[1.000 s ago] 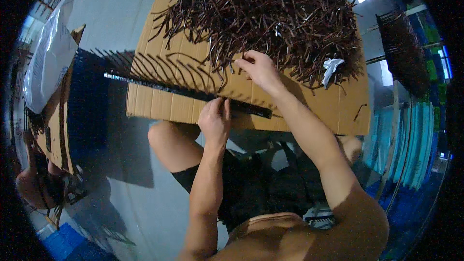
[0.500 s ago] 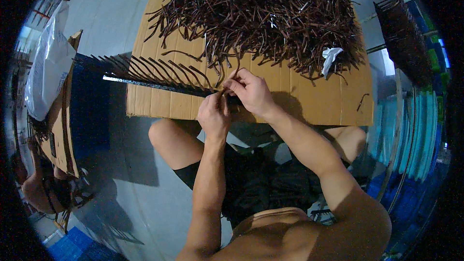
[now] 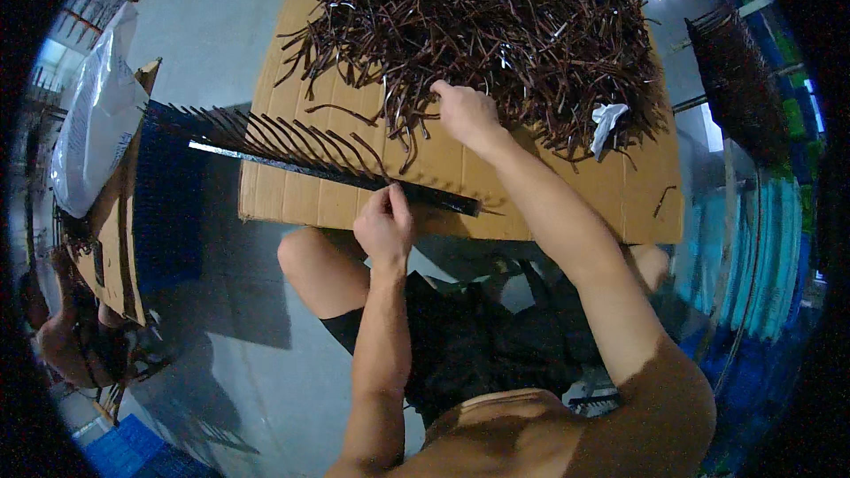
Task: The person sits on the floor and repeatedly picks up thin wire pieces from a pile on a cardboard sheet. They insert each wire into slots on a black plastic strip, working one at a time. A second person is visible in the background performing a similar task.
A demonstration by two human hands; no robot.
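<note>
A long dark bar (image 3: 447,201) lies slantwise along the near edge of the cardboard surface (image 3: 602,199). Thin curved brown sticks (image 3: 305,140) stand in a row on its left part, while its right end carries none. My left hand (image 3: 383,228) pinches the bar at the last stick of that row. Farther up, my right hand (image 3: 469,115) is at the near edge of a big heap of loose brown sticks (image 3: 496,26). Its fingertips are closed among them; whether they hold one is hidden.
A crumpled white scrap (image 3: 606,128) rests on the heap's right side. One loose stick (image 3: 664,201) lies near the cardboard's right edge. On the left are a white plastic bag (image 3: 96,115) and another person (image 3: 75,345). Turquoise sheets (image 3: 744,248) stand at right.
My right hand has left the bar and moved up to the heap. My left hand has stayed at the bar, shifting slightly down, and the bar's right end now shows.
</note>
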